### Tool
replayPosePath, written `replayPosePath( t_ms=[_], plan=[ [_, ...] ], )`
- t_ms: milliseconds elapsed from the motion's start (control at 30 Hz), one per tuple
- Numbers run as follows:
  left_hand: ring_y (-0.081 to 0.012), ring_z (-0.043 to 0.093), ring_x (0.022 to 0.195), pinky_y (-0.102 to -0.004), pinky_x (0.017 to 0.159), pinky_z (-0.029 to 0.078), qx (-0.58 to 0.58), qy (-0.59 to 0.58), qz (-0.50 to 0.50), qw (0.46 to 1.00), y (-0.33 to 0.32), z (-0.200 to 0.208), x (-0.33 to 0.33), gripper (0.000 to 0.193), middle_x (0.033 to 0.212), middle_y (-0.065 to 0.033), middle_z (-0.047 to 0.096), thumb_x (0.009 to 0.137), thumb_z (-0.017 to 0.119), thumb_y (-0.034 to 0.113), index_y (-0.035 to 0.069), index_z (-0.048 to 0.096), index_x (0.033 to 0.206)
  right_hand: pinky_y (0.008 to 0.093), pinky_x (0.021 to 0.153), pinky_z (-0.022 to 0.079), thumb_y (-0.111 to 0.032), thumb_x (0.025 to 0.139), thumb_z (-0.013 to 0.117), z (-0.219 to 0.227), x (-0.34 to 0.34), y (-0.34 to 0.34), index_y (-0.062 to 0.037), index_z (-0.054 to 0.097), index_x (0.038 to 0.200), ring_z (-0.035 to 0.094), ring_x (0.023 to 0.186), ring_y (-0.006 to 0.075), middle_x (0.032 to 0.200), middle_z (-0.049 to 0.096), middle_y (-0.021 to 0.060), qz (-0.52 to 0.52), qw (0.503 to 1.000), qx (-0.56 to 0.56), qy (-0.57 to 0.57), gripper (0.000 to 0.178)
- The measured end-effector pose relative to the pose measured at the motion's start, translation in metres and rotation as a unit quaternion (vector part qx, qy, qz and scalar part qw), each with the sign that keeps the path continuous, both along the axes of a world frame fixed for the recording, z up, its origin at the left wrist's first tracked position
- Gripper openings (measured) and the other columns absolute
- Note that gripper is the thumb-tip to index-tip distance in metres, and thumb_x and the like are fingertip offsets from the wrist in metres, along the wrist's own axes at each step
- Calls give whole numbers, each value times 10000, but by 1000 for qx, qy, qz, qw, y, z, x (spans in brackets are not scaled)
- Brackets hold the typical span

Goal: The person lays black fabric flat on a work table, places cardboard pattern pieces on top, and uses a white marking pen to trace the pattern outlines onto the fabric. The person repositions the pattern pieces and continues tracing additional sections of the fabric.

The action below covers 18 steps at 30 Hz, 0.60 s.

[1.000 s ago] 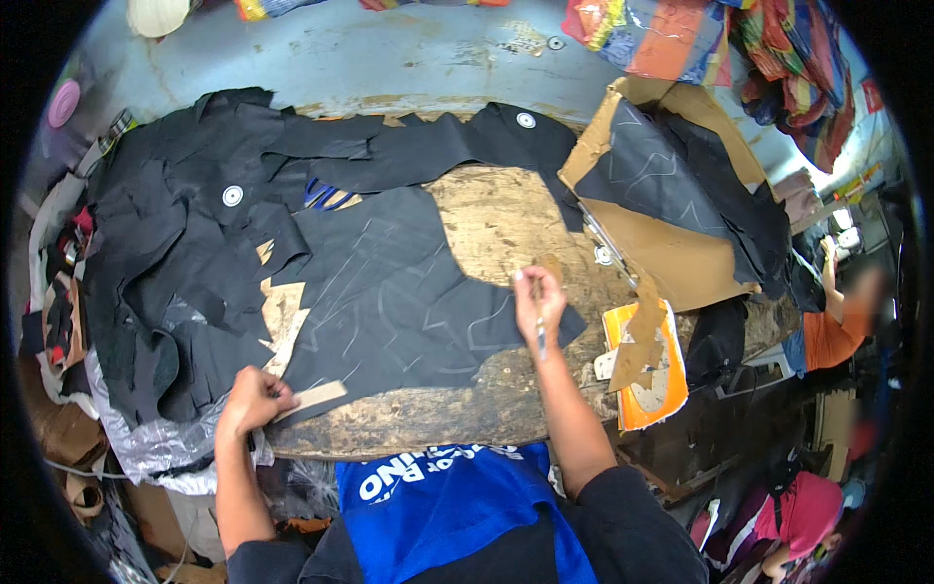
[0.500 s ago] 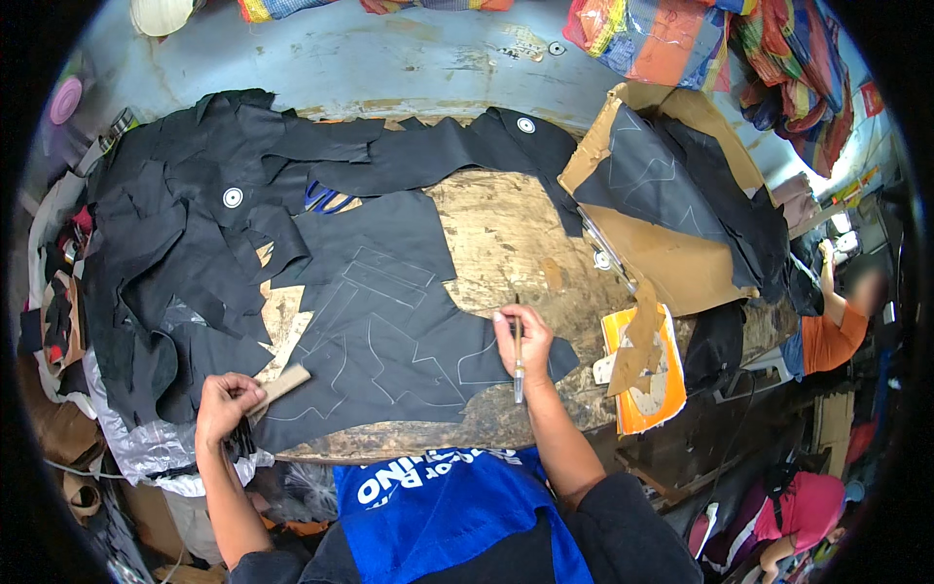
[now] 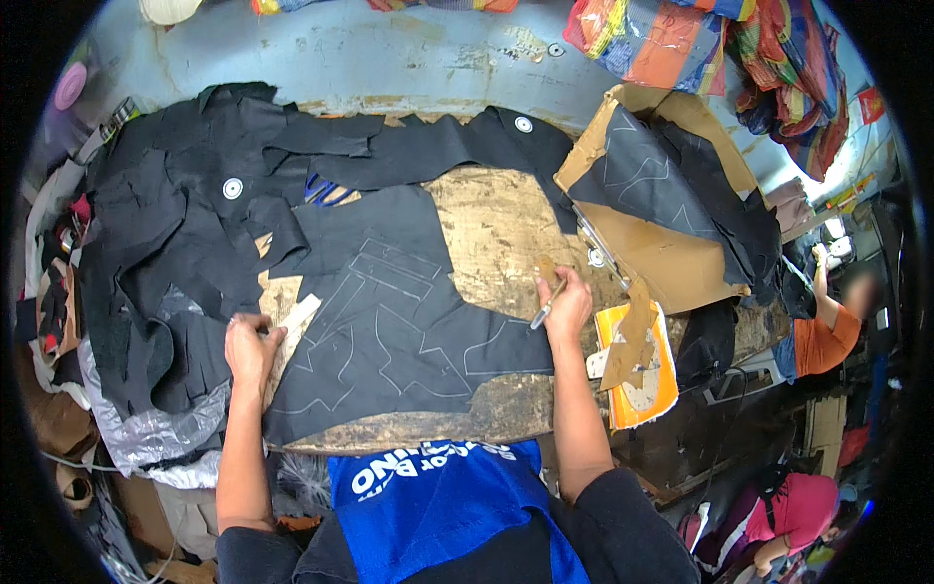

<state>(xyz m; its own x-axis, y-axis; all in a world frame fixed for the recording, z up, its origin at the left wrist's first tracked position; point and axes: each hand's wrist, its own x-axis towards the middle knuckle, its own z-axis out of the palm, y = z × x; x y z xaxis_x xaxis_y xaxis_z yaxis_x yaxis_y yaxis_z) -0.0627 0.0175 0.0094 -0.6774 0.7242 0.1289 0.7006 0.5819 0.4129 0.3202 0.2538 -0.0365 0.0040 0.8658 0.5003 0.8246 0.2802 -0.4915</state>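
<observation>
Black sheet (image 3: 407, 313): we have it spread, pale-lined, on our table (image 3: 496, 229).
Left hand (image 3: 253, 348): our grip holds a pale strip (image 3: 303, 311), sheet's nine o'clock.
Right hand (image 3: 568, 307): our grip holds a pen (image 3: 540, 316), three o'clock.

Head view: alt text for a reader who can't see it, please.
A person's left hand holds a pale strip and the right hand a pen-like tool, beside a black sheet with white outlines on a worn wooden table. Black pieces are heaped at left; cardboard with more lies at right.
</observation>
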Motion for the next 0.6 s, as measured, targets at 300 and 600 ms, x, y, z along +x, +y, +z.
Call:
replayPosePath(
  t_ms=[300, 600],
  plan=[
    [-313, 572, 920, -387, 816, 458, 135, -85, -147, 976, -8, 2, 92, 201, 939, -149, 614, 707, 719, 98, 14, 651, 877, 355, 617, 471, -11, 619, 706, -2, 3, 23, -59, 606, 831, 581, 702, 226, 708, 597, 71, 31, 991, -115, 57, 239],
    [-308, 307, 1342, -563, 1056, 235, -1, -48, -468, 883, 25, -15, 187, 650, 1404, -149, 383, 771, 666, 434, 89, 483, 1291, 235, 586, 511, 60, 736, 700, -3, -34, -10, -35, 549, 966, 583, 681, 98, 840, 586, 53, 268, 789, -210, 511, 291]
  ],
)
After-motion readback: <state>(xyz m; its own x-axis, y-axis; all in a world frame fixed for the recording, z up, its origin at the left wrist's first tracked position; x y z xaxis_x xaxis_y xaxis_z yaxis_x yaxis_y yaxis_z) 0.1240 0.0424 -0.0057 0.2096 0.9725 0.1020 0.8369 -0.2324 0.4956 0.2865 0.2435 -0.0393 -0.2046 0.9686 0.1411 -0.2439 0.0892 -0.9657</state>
